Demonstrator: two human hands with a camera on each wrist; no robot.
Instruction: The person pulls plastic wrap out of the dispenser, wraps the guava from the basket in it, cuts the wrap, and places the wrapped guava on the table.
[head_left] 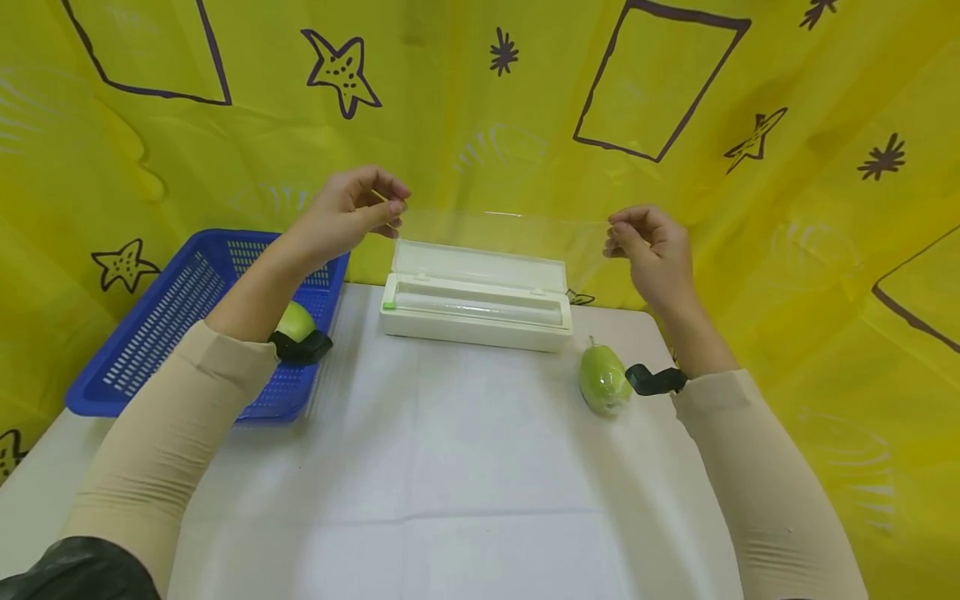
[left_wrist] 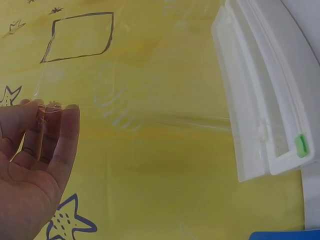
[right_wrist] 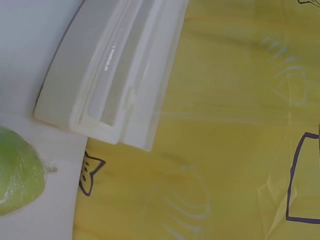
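A clear sheet of plastic wrap point(head_left: 502, 225) stretches between both hands, above the back of the table. My left hand point(head_left: 356, 204) pinches one end of it between thumb and fingers, and the left wrist view shows the film bunched at those fingertips. At the other end my right hand point(head_left: 652, 254) pinches the opposite corner; the right wrist view leaves this hand almost wholly out. Below the film stands a white wrap dispenser box point(head_left: 476, 335) with its lid point(head_left: 480, 262) raised and a roll of film point(head_left: 480, 308) inside. A green slider point(left_wrist: 301, 145) sits at its left end.
A green fruit point(head_left: 603, 379) wrapped in film lies on the white table point(head_left: 450, 450), right of the dispenser. The blue basket point(head_left: 150, 333) at the left holds another green fruit point(head_left: 297, 322), partly behind the left wrist. A yellow patterned curtain point(head_left: 442, 108) hangs behind the table.
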